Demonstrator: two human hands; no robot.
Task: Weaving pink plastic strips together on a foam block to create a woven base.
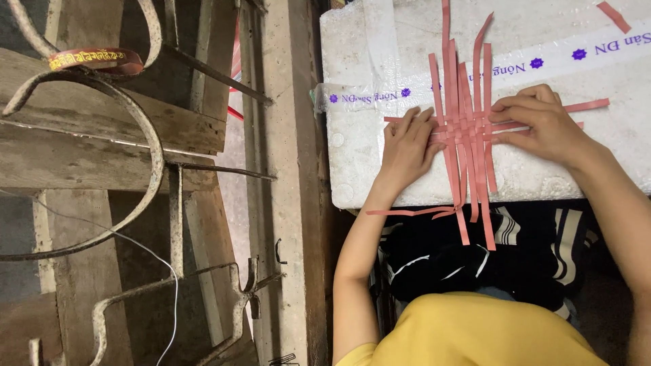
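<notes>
Yellow cloth of your shirt (468,332) fills the bottom edge right of centre, and just above it lies dark fabric with pale stripes (515,257). From there your two bare forearms run up the frame to a white foam box (366,149), which takes up the upper right. A strip of clear tape with purple print (380,95) crosses its top.

On that box lies a mat of woven pink strips (468,129), near the middle of the box's lower half. Its long axis runs up and down the frame: most strips point from the top edge down past the box's near rim, and their loose ends hang over the dark fabric. A few shorter strips cross them, left to right, and one points out toward the right past your right hand.

Your left hand (407,146) lies flat with fingers spread, pressing the left edge of the weave, grasping nothing. Your right hand (542,125) presses down on the right edge, fingertips on the crossing strips; whether it pinches one cannot be told.

One loose pink strip (614,15) lies at the upper right corner. Curved metal bars (146,135) and weathered planks fill the left half.
</notes>
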